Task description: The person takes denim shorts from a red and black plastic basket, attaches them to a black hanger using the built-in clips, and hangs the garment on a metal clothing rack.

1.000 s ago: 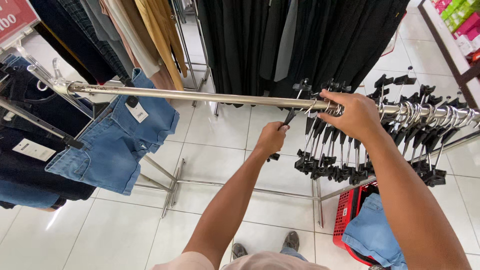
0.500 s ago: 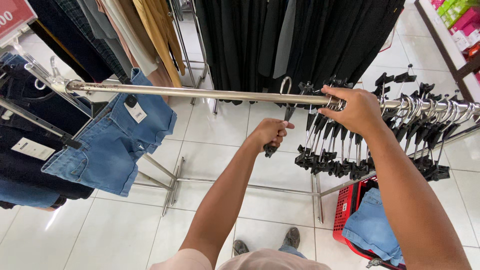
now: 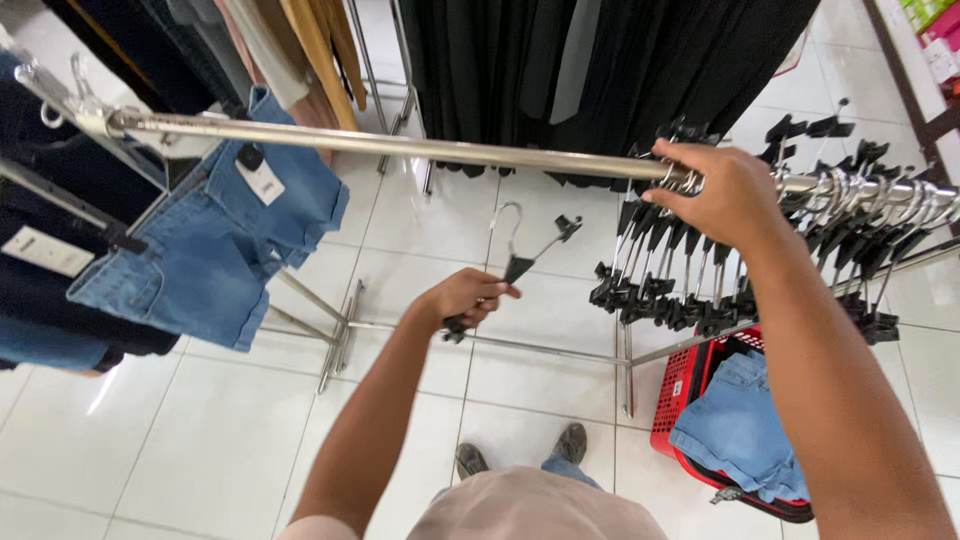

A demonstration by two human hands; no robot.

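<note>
Since the earlier frames the left hand (image 3: 462,298) has come down off the metal rail (image 3: 400,148) and now hangs below it, over the white tiled floor (image 3: 200,430). It is closed around the lower bar of a single black clip hanger (image 3: 520,262), which half a second ago was still up by the rail; the hanger's steel hook now points up and free of the rail, and one clip sticks out to the upper right. The right hand (image 3: 722,195) stays up at the rail, fingers curled over it and over the hooks of the bunched hangers (image 3: 700,290), which have not shifted along the rail.

At far left, dark trousers (image 3: 40,250) with a white tag hang from a second rack. Just beside them a pair of light blue denim shorts (image 3: 210,250) hangs from the left end of the rail. Behind, tan and grey garments (image 3: 300,50) hang together, then a dense row of black clothes (image 3: 600,70) fills the top middle. The rail's chrome feet (image 3: 340,330) rest on the tiles below. The person's shoes (image 3: 520,455) show at the bottom centre. To the right, under the empty hangers, a red plastic basket (image 3: 680,390) stands on the floor with folded blue denim (image 3: 740,430) spilling over its rim. A shelf edge with bright packs sits in the top right corner.
</note>
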